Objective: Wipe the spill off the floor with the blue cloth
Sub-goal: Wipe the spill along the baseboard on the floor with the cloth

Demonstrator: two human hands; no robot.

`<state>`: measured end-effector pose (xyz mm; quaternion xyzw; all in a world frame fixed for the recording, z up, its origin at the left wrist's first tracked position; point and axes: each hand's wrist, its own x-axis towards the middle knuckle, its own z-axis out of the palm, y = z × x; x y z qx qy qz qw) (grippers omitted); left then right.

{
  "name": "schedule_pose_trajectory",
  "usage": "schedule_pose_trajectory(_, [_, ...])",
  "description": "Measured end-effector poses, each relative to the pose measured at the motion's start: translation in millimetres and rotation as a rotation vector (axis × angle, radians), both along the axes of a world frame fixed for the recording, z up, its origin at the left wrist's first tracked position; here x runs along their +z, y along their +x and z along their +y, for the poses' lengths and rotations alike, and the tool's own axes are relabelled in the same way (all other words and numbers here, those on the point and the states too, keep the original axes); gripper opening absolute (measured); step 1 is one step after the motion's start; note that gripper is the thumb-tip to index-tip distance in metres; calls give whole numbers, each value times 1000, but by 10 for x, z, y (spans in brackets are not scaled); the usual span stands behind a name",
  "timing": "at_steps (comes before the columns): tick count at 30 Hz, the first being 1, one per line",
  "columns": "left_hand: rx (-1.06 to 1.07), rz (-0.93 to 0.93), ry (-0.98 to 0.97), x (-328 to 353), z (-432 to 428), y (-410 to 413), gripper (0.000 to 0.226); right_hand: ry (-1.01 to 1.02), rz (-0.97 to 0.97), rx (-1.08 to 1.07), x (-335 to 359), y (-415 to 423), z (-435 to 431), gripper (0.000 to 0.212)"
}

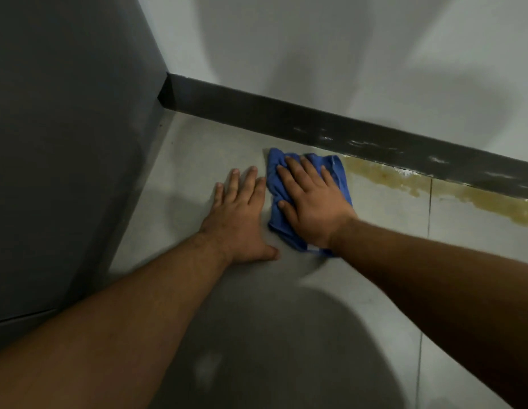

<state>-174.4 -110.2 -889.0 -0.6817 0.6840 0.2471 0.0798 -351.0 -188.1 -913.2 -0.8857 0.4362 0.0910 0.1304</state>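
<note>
A crumpled blue cloth [276,172] lies on the pale tiled floor [375,208] close to the dark skirting. My right hand [310,199] presses flat on top of it, fingers spread, covering most of it. My left hand [242,208] rests palm down on the bare floor just left of the cloth, fingers apart and holding nothing. A yellow-brown spill [404,178] runs along the foot of the skirting from the cloth's right edge to the right border of the view.
A dark grey panel [65,143] rises on the left and meets the white wall [316,54] in a corner. The black skirting [286,119] carries wet streaks toward the right. A tile joint [429,208] crosses the floor. My shadow darkens the near floor.
</note>
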Motion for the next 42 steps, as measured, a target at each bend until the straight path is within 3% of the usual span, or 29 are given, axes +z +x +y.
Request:
schedule_pose_trajectory(4, [15, -22, 15, 16, 39, -30, 143, 9, 20, -62, 7, -157, -290, 73])
schedule_pose_trajectory(11, [2, 60, -26, 42, 13, -194, 112, 18, 3, -237, 43, -559, 7, 84])
schedule_pose_trajectory(16, [22, 114, -136, -21, -47, -370, 88, -17, -12, -164, -9, -529, 442, 75])
schedule_pose_trajectory(20, [58, 106, -274, -139, -13, -455, 76, -18, -30, -86, -37, -499, 149, 71])
schedule_pose_trajectory(23, [47, 92, -381, -208, -28, -422, 74, -28, -24, -105, -34, -582, -110, 70])
schedule_pose_trajectory(29, [18, 66, -468, -308, -134, -318, 67, -84, -113, -397, -41, -677, 151, 61])
schedule_pose_trajectory(37, [-3, 34, -451, -306, -144, -306, 76, 26, -152, -88, 33, -306, -71, 69])
schedule_pose_trajectory(42, [-55, 112, -477, -279, -193, -99, 78, -148, -290, -384, 4, -506, -95, 53])
